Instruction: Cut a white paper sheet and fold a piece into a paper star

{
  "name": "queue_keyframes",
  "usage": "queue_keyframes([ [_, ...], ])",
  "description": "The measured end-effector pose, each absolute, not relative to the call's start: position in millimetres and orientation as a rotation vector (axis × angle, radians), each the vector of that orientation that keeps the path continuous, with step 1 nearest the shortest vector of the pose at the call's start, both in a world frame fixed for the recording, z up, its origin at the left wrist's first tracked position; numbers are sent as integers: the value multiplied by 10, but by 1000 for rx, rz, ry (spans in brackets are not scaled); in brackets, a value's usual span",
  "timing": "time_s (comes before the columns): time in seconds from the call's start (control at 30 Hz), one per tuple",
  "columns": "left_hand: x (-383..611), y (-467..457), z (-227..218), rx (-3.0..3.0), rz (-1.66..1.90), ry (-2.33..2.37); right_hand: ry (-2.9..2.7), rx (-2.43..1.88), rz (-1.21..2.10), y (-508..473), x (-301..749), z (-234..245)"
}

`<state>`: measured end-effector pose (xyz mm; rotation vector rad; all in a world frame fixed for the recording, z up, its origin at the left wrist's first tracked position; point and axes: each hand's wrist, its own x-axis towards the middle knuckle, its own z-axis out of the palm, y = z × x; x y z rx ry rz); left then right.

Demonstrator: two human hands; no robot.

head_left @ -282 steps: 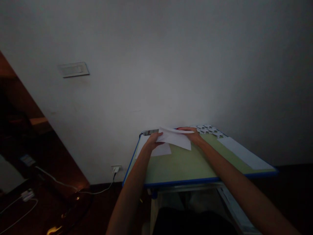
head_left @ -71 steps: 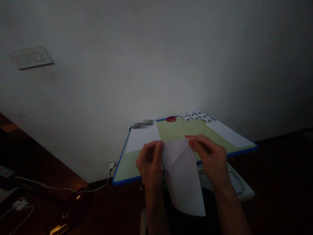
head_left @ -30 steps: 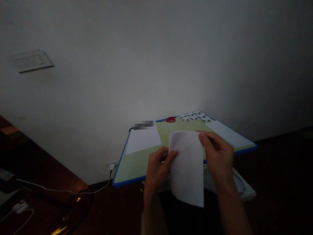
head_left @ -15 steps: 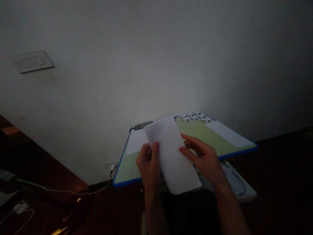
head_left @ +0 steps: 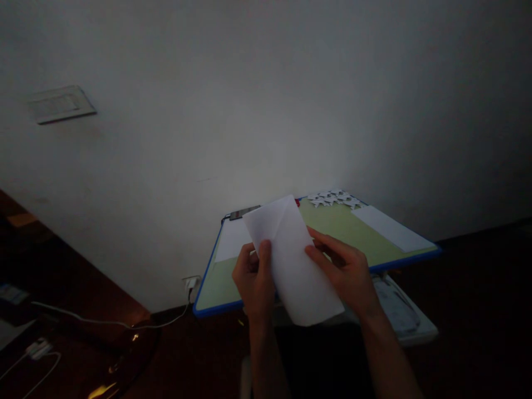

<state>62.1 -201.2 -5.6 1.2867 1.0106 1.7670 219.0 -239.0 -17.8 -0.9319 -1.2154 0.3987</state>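
Note:
A white sheet of paper (head_left: 297, 271) is held up above the near side of a green-topped table, tilted, with a crease running down from its upper corner. My left hand (head_left: 255, 277) pinches its left edge, thumb on the front and the curled fingers behind. On the opposite edge my right hand (head_left: 343, 266) grips the paper between thumb and fingers; part of those fingers is hidden behind the sheet.
The table (head_left: 336, 227) has a blue rim and stands against the wall. On it lie a phone (head_left: 245, 213), white paper at left (head_left: 230, 239), a paper stack (head_left: 390, 227) at right and several small folded paper pieces (head_left: 332, 198). A cable (head_left: 103, 323) runs to a wall socket (head_left: 191, 282).
Both hands keep their hold on the paper, which has barely shifted. The view has moved very slightly, and a small red thing beside the paper's top corner shows more.

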Motion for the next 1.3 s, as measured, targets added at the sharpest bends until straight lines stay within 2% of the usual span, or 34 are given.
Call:
queue_keyframes([
  [0.3, 546, -1986, -95, 1414, 1568, 916, -1037, -924, 398, -2410, 2154, -135],
  [0.67, 603, -1972, -100, 1557, 1649, 1024, -974, -970, 386, -2369, 2230, -201],
  [0.87, 584, -2021, -98, 1544, 1372, 834, -834, -953, 402, -2373, 2227, -164],
  [1.13, 575, -1976, -109, 1599, 1376, 921, -863, -991, 418, -2328, 2288, -188],
  [1.3, 590, -2029, -85, 1516, 1109, 763, -808, -986, 381, -2325, 2299, -172],
])
